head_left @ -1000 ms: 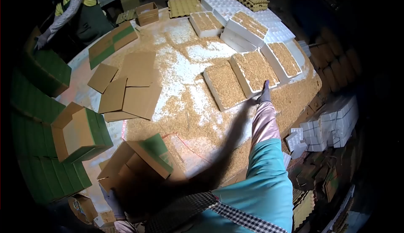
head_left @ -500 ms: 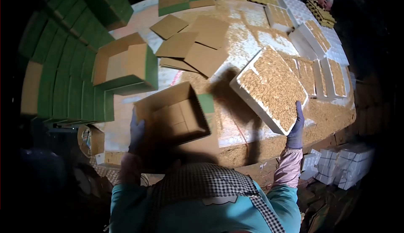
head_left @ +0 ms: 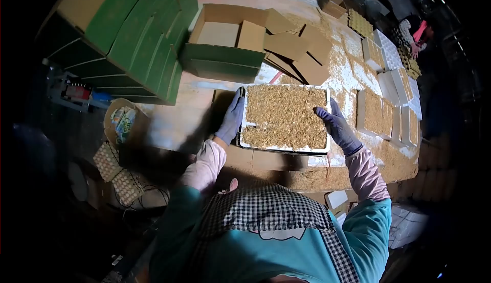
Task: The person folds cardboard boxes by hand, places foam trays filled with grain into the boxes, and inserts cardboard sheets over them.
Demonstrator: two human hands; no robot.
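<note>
A white foam tray (head_left: 286,114) filled with straw-coloured husks lies level in front of me, over the open cardboard box (head_left: 263,154). The box is mostly hidden; only its dark rim shows around the tray, and I cannot tell how deep the tray sits in it. My left hand (head_left: 232,118), in a purple-grey glove, is closed against the left wall of the box, beside the tray's edge. My right hand (head_left: 340,128), gloved alike, grips the tray's right edge with the thumb over the husks.
Another open green-and-brown box (head_left: 225,60) stands beyond, beside flat cardboard sheets (head_left: 291,46). Green boxes (head_left: 138,37) are stacked at left. More husk-filled trays (head_left: 376,111) stand at right. A small bin (head_left: 121,122) and egg trays (head_left: 125,187) are at lower left. A co-worker's hand (head_left: 415,52) is at far right.
The tray has moved left from above the table's right side to over the box, and from tilted to level. My left hand stays at the box's left side. The view has turned left.
</note>
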